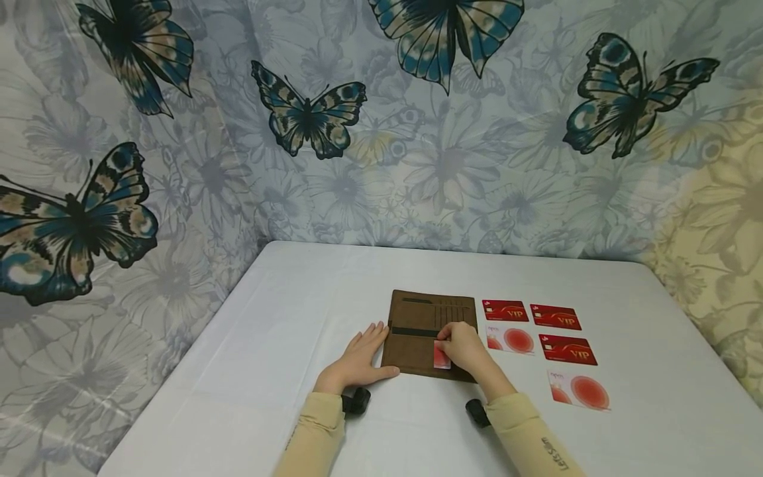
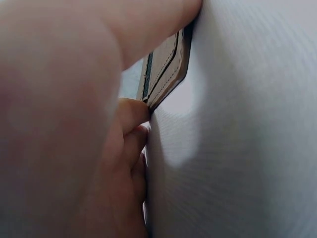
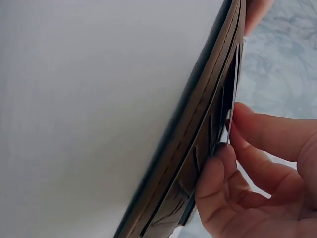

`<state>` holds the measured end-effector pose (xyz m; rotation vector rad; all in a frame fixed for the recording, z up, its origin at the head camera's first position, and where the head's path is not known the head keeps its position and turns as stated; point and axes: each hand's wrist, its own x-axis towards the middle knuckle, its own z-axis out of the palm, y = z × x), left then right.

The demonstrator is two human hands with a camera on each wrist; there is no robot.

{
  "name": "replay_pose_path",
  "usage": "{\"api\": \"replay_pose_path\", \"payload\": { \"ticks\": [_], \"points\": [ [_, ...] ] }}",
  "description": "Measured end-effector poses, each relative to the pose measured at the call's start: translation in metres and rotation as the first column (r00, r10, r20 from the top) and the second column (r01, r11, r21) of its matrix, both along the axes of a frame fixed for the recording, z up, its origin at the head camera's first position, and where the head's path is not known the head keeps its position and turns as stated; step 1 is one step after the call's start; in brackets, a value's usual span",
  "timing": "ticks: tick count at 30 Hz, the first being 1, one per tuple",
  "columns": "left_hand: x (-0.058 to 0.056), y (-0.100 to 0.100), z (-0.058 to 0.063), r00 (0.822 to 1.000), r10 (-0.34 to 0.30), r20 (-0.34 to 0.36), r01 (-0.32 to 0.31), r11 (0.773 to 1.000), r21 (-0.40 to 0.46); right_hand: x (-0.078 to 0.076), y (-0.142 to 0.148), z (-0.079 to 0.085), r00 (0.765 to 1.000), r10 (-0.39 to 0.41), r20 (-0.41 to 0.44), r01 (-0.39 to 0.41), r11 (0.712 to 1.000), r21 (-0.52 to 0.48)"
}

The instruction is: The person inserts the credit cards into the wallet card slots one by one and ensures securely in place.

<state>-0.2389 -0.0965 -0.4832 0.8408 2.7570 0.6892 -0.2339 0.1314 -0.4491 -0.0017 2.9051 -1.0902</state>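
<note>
A brown wallet (image 1: 411,354) lies spread open on the white table, its card slots showing. My right hand (image 1: 467,348) pinches a small pink-and-red card (image 1: 441,358) over the wallet's near right part. In the right wrist view, thumb and fingers of the right hand (image 3: 257,163) hold the thin card edge-on at a slot; how deep it sits I cannot tell. At the wallet's left edge, my left hand (image 1: 360,358) rests with fingers extended, the thumb on the near left corner. The left wrist view shows that corner of the wallet (image 2: 166,74) beside the left hand (image 2: 129,119).
Right of the wallet lie three red VIP cards, a left one (image 1: 504,310), a far right one (image 1: 556,317) and one nearer (image 1: 568,350). Two pale cards with red circles, one beside the wallet (image 1: 509,339) and one nearest me (image 1: 579,389), lie among them. Butterfly-patterned cloth (image 1: 357,199) hangs behind.
</note>
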Motion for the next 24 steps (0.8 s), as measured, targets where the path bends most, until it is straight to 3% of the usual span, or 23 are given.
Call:
{"api": "replay_pose_path", "payload": {
  "ticks": [13, 24],
  "points": [
    [-0.001, 0.000, -0.001, 1.000, -0.004, 0.003, 0.004, 1.000, 0.004, 0.004, 0.007, -0.004, 0.999, 0.048, -0.007, -0.049, 0.998, -0.041],
    [0.000, 0.000, 0.000, 1.000, -0.002, -0.004, 0.002, 1.000, -0.004, 0.019, 0.028, -0.005, 0.992, 0.128, 0.016, -0.125, 0.984, -0.126]
  ]
}}
